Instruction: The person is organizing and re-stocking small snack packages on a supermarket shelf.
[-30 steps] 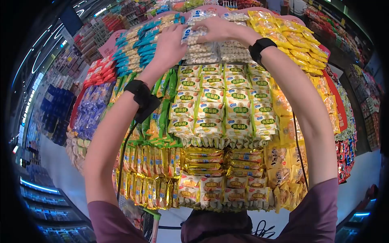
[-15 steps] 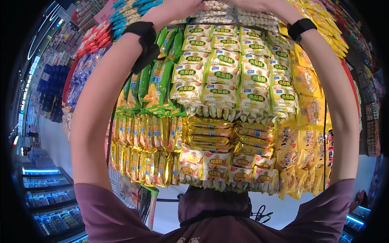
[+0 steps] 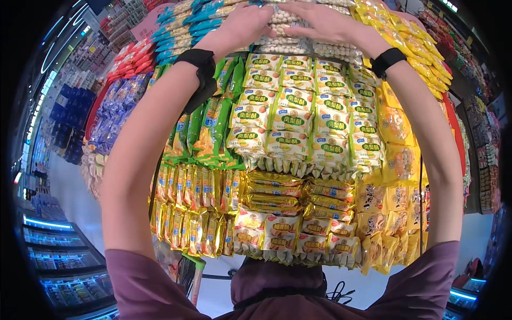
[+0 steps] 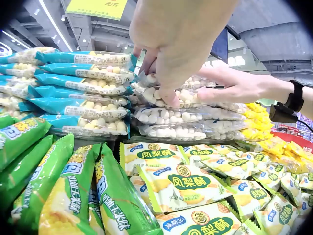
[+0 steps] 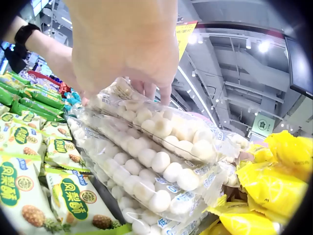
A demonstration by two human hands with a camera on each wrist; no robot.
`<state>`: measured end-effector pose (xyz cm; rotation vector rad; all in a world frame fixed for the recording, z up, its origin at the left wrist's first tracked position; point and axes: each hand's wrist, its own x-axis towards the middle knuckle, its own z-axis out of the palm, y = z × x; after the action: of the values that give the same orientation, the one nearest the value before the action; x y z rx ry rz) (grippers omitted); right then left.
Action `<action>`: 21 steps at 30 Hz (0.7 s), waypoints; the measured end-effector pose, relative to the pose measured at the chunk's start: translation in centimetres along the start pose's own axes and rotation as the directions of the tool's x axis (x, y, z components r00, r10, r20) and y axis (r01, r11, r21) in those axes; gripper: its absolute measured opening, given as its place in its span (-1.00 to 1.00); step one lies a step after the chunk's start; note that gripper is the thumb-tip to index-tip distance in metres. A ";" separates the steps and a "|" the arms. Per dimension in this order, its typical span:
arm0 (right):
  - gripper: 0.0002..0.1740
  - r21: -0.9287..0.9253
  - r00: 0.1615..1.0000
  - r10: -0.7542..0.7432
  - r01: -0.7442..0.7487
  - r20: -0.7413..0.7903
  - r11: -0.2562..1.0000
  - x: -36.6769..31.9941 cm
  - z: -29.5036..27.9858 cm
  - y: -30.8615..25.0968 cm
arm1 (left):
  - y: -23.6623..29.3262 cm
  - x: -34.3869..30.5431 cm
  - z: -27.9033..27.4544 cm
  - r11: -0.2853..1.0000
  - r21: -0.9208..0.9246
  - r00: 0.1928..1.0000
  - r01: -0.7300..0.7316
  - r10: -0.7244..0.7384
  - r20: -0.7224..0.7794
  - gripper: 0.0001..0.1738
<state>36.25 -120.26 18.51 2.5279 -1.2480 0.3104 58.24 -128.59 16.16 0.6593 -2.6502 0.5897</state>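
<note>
Clear bags of round white pieces (image 3: 338, 50) lie stacked at the top centre of the display. My left hand (image 3: 245, 24) is at the left part of this stack; in the left wrist view, its fingertips (image 4: 171, 98) touch the front of an upper clear bag (image 4: 188, 98). From the right, my right hand (image 3: 322, 24) reaches over the same stack with its fingers extended. In the right wrist view, that hand (image 5: 127, 46) rests at the back end of the top bag (image 5: 171, 129), its fingertips partly hidden behind the plastic.
Blue-ended bags (image 4: 83, 100) are stacked to the left, yellow bags (image 3: 405, 40) to the right. White-and-green packets (image 3: 290, 120) and long green packets (image 3: 216, 117) fill the middle. Gold-wrapped packets (image 3: 197, 186) stand lower. A price sign (image 4: 98, 7) hangs above.
The head view has dipped and risen partly back. My hands have moved apart from the blue-lettered bag end they were around, and my right hand's fingers are straighter.
</note>
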 end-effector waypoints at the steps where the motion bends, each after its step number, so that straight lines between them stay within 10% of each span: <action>1: -0.27 -0.056 0.997 -0.034 0.030 -0.069 0.998 0.1 1.4 0.7 | -0.1 -0.1 0.4 1.000 -0.010 0.996 -0.026 0.025 -0.086 -0.56; 4: -0.26 -0.061 0.999 -0.010 0.006 -0.052 0.998 0.2 1.4 0.3 | 1.2 -0.3 -1.1 0.991 -0.048 0.987 0.122 -0.116 0.115 -0.39; 12: -0.22 -0.041 0.997 0.079 -0.079 -0.004 0.996 -0.2 0.5 -0.7 | 2.5 -2.4 -1.8 1.000 -0.003 0.984 0.018 -0.018 -0.177 -0.39; 21: -0.40 0.070 0.953 0.238 -0.229 -0.190 0.971 -0.7 -1.9 -1.3 | 3.4 -3.3 -3.7 0.994 0.027 0.964 0.104 -0.094 -0.247 -0.91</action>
<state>36.73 -118.28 19.85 2.3192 -1.4750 0.6345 60.08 -122.91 16.93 0.6791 -2.3675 0.6522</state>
